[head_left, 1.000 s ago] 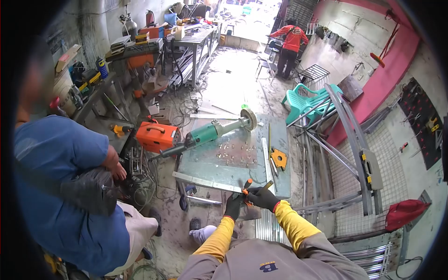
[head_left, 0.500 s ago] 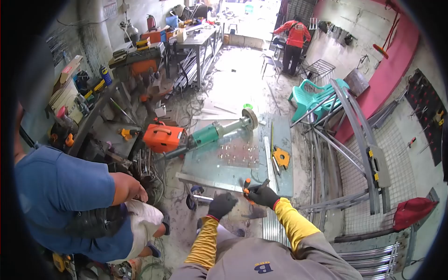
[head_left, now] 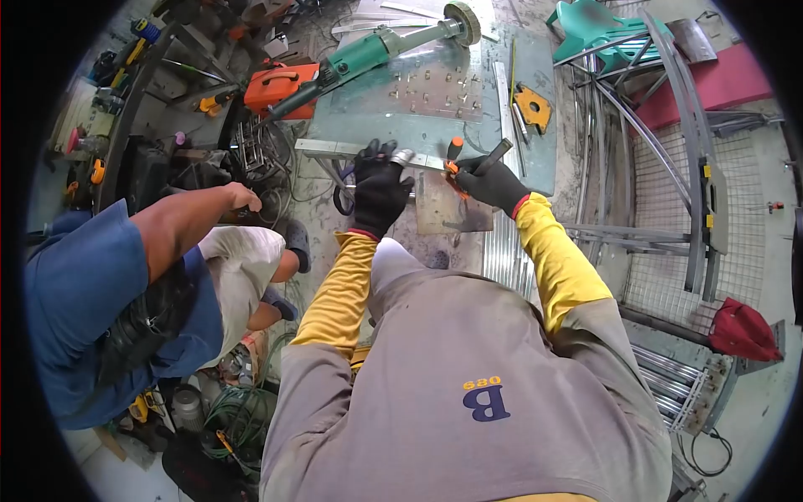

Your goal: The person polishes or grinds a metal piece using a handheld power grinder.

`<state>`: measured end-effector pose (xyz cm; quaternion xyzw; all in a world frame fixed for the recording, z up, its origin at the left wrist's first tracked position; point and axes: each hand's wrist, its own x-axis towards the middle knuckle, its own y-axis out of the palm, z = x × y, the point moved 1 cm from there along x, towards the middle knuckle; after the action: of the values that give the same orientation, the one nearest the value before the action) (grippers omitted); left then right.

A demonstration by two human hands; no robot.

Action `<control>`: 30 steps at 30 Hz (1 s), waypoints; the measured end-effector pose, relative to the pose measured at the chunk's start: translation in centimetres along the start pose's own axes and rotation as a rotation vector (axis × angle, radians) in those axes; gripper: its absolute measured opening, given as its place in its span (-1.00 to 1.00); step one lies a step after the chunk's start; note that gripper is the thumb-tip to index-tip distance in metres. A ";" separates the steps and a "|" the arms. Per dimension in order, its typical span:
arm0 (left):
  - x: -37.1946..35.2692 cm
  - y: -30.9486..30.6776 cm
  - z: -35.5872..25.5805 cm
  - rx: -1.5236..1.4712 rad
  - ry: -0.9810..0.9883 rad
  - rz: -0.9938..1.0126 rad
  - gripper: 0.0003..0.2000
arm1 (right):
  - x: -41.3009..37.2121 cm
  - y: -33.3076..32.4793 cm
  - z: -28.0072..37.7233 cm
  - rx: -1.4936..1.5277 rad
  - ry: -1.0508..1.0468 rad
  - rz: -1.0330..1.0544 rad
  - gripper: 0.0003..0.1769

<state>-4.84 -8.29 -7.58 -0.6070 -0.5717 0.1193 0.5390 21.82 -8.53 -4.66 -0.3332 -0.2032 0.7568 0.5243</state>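
My left hand [head_left: 381,191], in a black glove, is at the front edge of the worktable [head_left: 335,127]. Its thumb and fingers are around a short shiny metal cylinder [head_left: 403,156]. My right hand [head_left: 497,184], also gloved, is closed on an orange-and-black tool [head_left: 454,149] and a dark flat bar [head_left: 495,156] that sticks up past the thumb. The tool's kind is partly hidden by the fingers. A pale metal strip [head_left: 322,148] runs along the table's front edge, and below it is a brownish plate [head_left: 456,209].
A green long-necked grinder [head_left: 360,60] lies across the table beside an orange case [head_left: 276,88]. Yellow magnetic square [head_left: 533,109] and metal strips lie at the right. A person in blue [head_left: 92,309] is at my left. Steel frames [head_left: 682,151] stand right, near a green chair [head_left: 594,29].
My view has tilted down. My left hand has gone from a fist to a wider grip at the table edge, with the shiny cylinder now showing. My right hand keeps its tool.
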 end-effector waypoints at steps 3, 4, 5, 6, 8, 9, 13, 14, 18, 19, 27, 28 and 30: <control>0.8 1.5 -1.2 0.005 0.065 0.056 -0.41 | -0.3 -0.4 0.0 0.015 0.023 0.008 -0.57; 1.2 2.0 -1.3 -0.004 0.101 0.084 -0.40 | -0.4 -0.6 0.2 0.044 0.031 0.017 -0.57; 1.4 2.4 -1.7 0.023 0.112 0.062 -0.42 | -0.6 -0.7 0.4 0.044 0.032 0.016 -0.57; 1.5 3.1 -1.8 0.024 0.114 0.057 -0.42 | -0.8 -1.0 1.0 0.030 0.064 0.039 -0.56; 1.4 4.3 -1.8 0.004 0.039 0.002 -0.46 | -1.2 -1.1 1.7 0.015 0.088 0.062 -0.55; 1.5 3.7 -2.7 0.013 0.020 -0.038 -0.53 | -1.3 -0.9 1.7 0.012 0.077 0.040 -0.55; 1.0 4.7 -3.5 0.023 -0.010 -0.132 -0.52 | -0.5 0.1 -0.2 0.044 0.024 -0.002 -0.58; 0.8 4.9 -3.5 0.021 -0.008 -0.129 -0.52 | -0.4 0.3 -0.8 0.074 0.003 0.004 -0.58; 0.5 4.7 -3.9 0.014 -0.038 -0.137 -0.47 | -0.5 0.4 -0.8 0.072 0.017 0.004 -0.57; 0.6 4.4 -4.1 -0.009 -0.045 -0.133 -0.44 | -0.5 0.5 -0.8 0.067 0.024 0.008 -0.58; 1.1 5.5 -4.4 -0.131 -0.102 -0.187 -0.51 | -1.5 1.7 -0.5 -0.085 0.043 -0.128 -0.55; 1.1 5.6 -4.4 -0.140 -0.115 -0.203 -0.53 | -1.7 1.4 -0.3 -0.042 0.036 -0.144 -0.56; 1.2 5.2 -4.8 -0.122 -0.144 -0.200 -0.56 | -1.4 1.4 -0.3 0.027 0.014 -0.171 -0.58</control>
<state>2.12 -8.54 -9.24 -0.5685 -0.6727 0.0736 0.4679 21.49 -10.35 -5.36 -0.3129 -0.2170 0.7096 0.5929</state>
